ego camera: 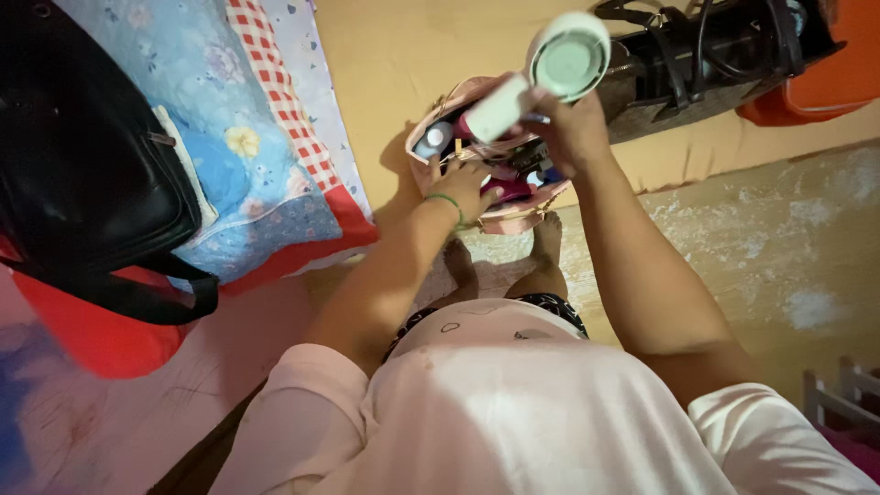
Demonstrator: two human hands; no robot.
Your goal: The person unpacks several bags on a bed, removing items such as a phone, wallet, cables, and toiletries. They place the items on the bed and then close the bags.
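My right hand [573, 133] grips a small white hand-held fan [550, 69] with a pale green round head, held just above an open pink pouch [513, 215]. The pouch stands on the floor by my bare feet and holds several small bottles and tubes. My left hand [461, 186], with a green band at the wrist, rests on the pouch's near rim with fingers reaching inside.
A black shoulder bag [82, 174] lies on a blue floral and red mattress [266, 183] at the left. A dark handbag [697, 64] and an orange object [825, 73] sit at the top right. A white rack edge [839, 399] shows at the lower right.
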